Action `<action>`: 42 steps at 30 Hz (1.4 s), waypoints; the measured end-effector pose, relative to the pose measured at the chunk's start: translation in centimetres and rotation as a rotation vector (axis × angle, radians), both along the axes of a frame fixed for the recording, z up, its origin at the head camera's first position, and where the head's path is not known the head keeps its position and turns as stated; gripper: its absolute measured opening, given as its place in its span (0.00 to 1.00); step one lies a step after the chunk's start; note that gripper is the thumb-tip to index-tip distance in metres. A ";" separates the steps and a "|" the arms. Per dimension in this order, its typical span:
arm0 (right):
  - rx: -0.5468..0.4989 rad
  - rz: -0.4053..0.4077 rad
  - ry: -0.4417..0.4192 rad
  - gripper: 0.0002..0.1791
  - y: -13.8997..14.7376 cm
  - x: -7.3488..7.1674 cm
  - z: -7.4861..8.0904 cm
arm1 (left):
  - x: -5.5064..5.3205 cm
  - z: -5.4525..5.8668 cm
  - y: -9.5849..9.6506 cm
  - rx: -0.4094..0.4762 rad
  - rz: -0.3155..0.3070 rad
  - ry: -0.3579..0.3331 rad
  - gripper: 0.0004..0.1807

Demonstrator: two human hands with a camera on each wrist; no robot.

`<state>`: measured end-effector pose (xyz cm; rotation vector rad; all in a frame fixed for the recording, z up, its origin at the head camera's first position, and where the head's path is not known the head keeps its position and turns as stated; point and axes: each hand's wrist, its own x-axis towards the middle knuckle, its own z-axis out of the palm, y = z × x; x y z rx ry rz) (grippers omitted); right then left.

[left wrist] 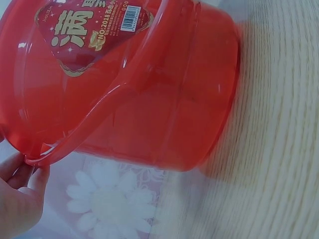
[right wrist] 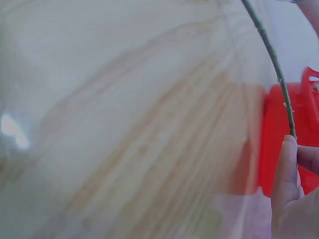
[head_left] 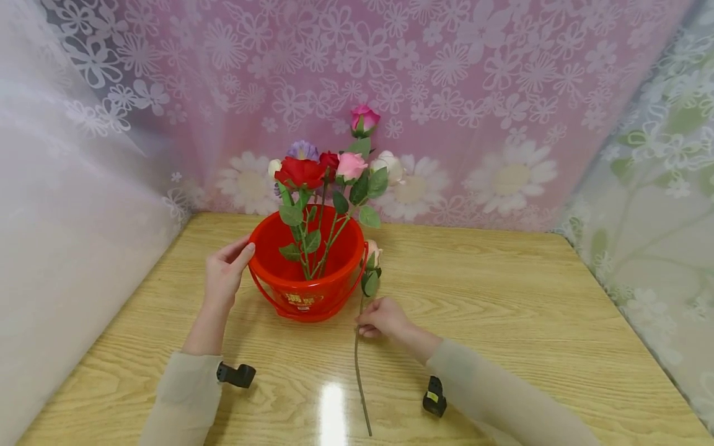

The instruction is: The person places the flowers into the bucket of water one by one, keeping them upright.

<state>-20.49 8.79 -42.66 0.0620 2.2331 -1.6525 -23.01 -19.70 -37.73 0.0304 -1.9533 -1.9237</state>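
Observation:
A red plastic bucket (head_left: 279, 296) stands on the table, its handle hanging down over the labelled front. Artificial flowers lean inside it, among them a red rose (head_left: 301, 173), a pink rose (head_left: 351, 166) and a taller magenta rose (head_left: 365, 118). At the bucket's left side, my left hand (head_left: 222, 275) holds the rim near the handle joint; the left wrist view shows the fingertips (left wrist: 37, 177) there. My right hand (head_left: 385, 319) pinches the stem (right wrist: 279, 74) of a pale peach rose (head_left: 374, 253). That rose's head is beside the bucket's right side, outside it.
The wooden table (head_left: 491, 279) reaches the pink floral curtain (head_left: 446, 74) behind it. Pale sheeting (head_left: 83, 204) hangs along the left, and a leafy patterned curtain (head_left: 658, 217) along the right. A black wrist camera (head_left: 238, 375) sits by the left sleeve, another (head_left: 434, 399) by the right.

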 end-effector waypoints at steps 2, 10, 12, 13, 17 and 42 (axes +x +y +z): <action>-0.022 -0.014 0.001 0.04 0.3 0.0 0.5 | 0.0 0.0 0.0 -0.009 0.000 -0.006 0.21; -0.091 -0.043 0.026 0.08 1.4 0.0 2.3 | -0.1 -0.1 -0.1 -0.023 0.003 -0.017 0.22; -0.130 -0.056 0.018 0.10 1.7 0.0 2.7 | -0.1 -0.1 0.0 -0.012 0.004 -0.007 0.21; -0.146 -0.061 0.021 0.11 1.8 0.0 2.9 | -0.1 -0.1 0.0 -0.007 0.003 -0.003 0.21; -0.198 -0.094 0.047 0.10 2.5 -0.1 4.1 | -0.2 0.0 0.0 -0.002 0.005 0.002 0.20; -0.508 -0.128 0.359 0.02 4.3 0.4 15.9 | 0.1 0.1 0.1 -0.012 0.000 0.011 0.19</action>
